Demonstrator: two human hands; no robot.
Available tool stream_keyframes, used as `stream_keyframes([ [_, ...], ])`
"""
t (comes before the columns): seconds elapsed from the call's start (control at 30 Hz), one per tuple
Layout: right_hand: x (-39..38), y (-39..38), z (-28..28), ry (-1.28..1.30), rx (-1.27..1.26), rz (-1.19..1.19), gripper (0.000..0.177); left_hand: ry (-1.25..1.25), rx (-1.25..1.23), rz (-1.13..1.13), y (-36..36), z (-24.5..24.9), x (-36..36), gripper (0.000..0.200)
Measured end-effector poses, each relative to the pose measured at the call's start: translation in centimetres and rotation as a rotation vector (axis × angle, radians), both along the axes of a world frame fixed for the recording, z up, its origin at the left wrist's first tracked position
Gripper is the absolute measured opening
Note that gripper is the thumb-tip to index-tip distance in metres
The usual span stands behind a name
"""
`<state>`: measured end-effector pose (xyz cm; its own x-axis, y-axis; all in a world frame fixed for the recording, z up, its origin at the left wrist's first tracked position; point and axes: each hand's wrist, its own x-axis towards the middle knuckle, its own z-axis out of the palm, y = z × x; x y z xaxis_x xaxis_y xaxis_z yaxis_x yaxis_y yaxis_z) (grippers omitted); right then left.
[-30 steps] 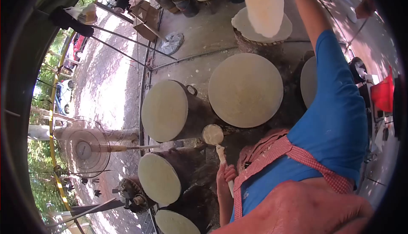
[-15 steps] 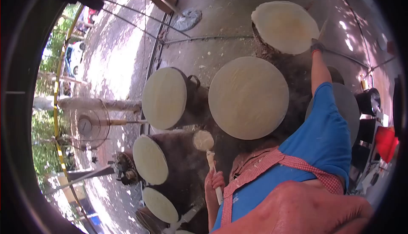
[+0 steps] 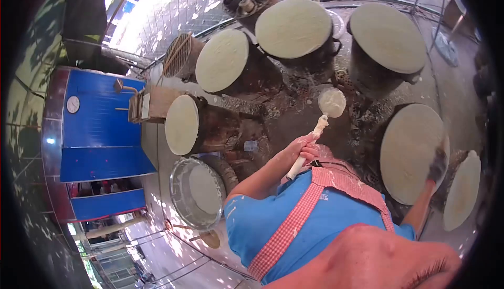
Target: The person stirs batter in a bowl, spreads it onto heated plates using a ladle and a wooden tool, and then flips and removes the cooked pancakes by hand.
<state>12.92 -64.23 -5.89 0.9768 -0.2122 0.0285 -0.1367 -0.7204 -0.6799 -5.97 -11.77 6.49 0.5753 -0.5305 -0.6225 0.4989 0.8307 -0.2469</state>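
In the head view, my left hand (image 3: 303, 150) is closed around the pale handle of a ladle (image 3: 332, 103), whose round bowl is coated with batter. My right hand (image 3: 437, 168), in a dark glove, reaches over the large round sheet of thin batter (image 3: 412, 155) on a griddle at the right. It seems to hold a thin, light-coloured blade, blurred along the sheet's edge. Beyond my right hand lies a flatbread sheet (image 3: 463, 192) with a browned middle.
Several drum stoves with batter-covered tops stand in an arc, among them a front one (image 3: 294, 29) and a right one (image 3: 388, 37). At the left are a clear-rimmed basin (image 3: 195, 192) of pale liquid, a wire-topped drum (image 3: 181, 55) and a blue cabinet (image 3: 102, 126).
The view has swung to the left. My right hand has moved from the browned flatbread's edge to the batter sheet on the nearby griddle. My left hand still grips the ladle.
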Motion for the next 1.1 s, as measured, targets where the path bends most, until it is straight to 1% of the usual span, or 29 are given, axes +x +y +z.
stream_keyframes([
  [0.03,1.4,3.8,-2.8,-0.08,0.211,0.13,0.029,-0.005,0.047,0.038,1.5,0.3,-0.8,0.014],
  [0.07,2.5,11.4,-0.8,0.024,0.128,0.138,0.029,-0.005,0.09,0.062,3.0,0.4,-1.8,0.01],
  [0.1,2.1,18.2,2.3,0.253,0.039,0.205,0.042,0.003,0.071,0.04,4.7,0.1,-2.9,0.01],
  [0.13,1.7,22.6,1.8,0.078,-0.084,0.318,0.043,-0.006,0.137,0.064,6.4,-0.3,-4.0,0.011],
  [0.17,1.7,25.9,-0.3,-0.006,-0.17,0.332,0.039,-0.02,0.201,0.089,8.1,-0.6,-5.1,0.013],
  [0.2,1.4,28.6,-1.1,-0.042,-0.275,0.345,0.038,-0.027,0.175,0.072,9.5,-1.0,-6.1,0.013],
  [0.23,0.7,30.9,-1.0,-0.073,-0.377,0.363,0.036,0.004,0.222,0.117,10.9,-1.4,-7.4,0.015],
  [0.27,-0.2,32.7,0.2,-0.066,-0.394,0.352,0.036,0.04,0.275,0.164,12.4,-1.5,-8.6,0.016],
  [0.3,-1.0,34.4,1.7,0.032,-0.423,0.337,0.036,0.043,0.263,0.152,13.6,-1.5,-9.5,0.016],
  [0.33,-1.9,35.7,2.8,0.134,-0.449,0.325,0.035,0.063,0.215,0.217,14.7,-1.6,-10.5,0.015],
  [0.37,-3.1,36.2,3.4,0.032,-0.538,0.34,0.032,0.085,0.166,0.284,15.6,-1.7,-11.3,0.015],
  [0.4,-4.3,37.1,5.1,0.044,-0.551,0.338,0.032,0.095,0.153,0.278,16.3,-1.8,-11.9,0.015],
  [0.47,-5.9,38.7,8.0,0.081,-0.559,0.459,0.033,0.103,0.092,0.394,17.5,-2.1,-12.7,0.013],
  [0.5,-6.1,38.2,6.5,-0.01,-0.573,0.528,0.034,0.121,0.037,0.426,18.0,-2.2,-12.8,0.014],
  [0.6,-5.9,39.5,5.9,0.04,-0.535,0.559,0.036,0.094,-0.012,0.498,18.5,-1.7,-12.2,0.008],
  [0.63,-5.4,39.3,4.5,0.034,-0.505,0.561,0.037,0.056,0.085,0.528,18.2,-1.3,-12.0,0.013],
  [0.67,-4.8,39.7,4.4,0.034,-0.508,0.577,0.037,0.06,0.082,0.543,18.1,-1.6,-11.7,0.013],
  [0.73,-3.7,41.0,4.2,0.045,-0.392,0.721,0.038,0.053,0.016,0.601,17.7,-1.8,-11.1,0.023],
  [0.77,-3.0,42.0,3.6,-0.027,-0.424,0.768,0.036,0.042,0.015,0.622,17.4,-1.7,-10.6,0.022],
  [0.8,-1.8,43.2,2.4,-0.107,-0.402,0.865,0.034,0.043,0.025,0.626,17.2,-1.4,-10.2,0.022],
  [0.83,0.0,44.6,1.6,-0.193,-0.379,0.961,0.033,0.045,0.028,0.642,16.9,-1.0,-9.6,0.023],
  [0.9,2.9,50.1,3.7,-0.25,-0.452,1.081,0.034,0.033,0.026,0.672,16.4,-1.6,-9.3,0.024],
  [0.97,5.5,55.4,2.2,-0.341,-0.429,1.128,0.029,0.037,0.012,0.69,15.6,-0.9,-9.0,0.023],
  [1.03,7.4,60.8,2.1,-0.423,-0.455,1.172,0.031,0.059,-0.033,0.71,15.2,-0.5,-8.8,0.023],
  [1.07,8.9,62.6,0.3,-0.423,-0.45,1.178,0.031,0.061,-0.03,0.716,15.2,-0.5,-9.0,0.023],
  [1.1,10.1,64.5,-2.1,-0.596,-0.502,1.178,0.031,0.058,-0.007,0.714,15.1,-0.6,-9.2,0.024],
])
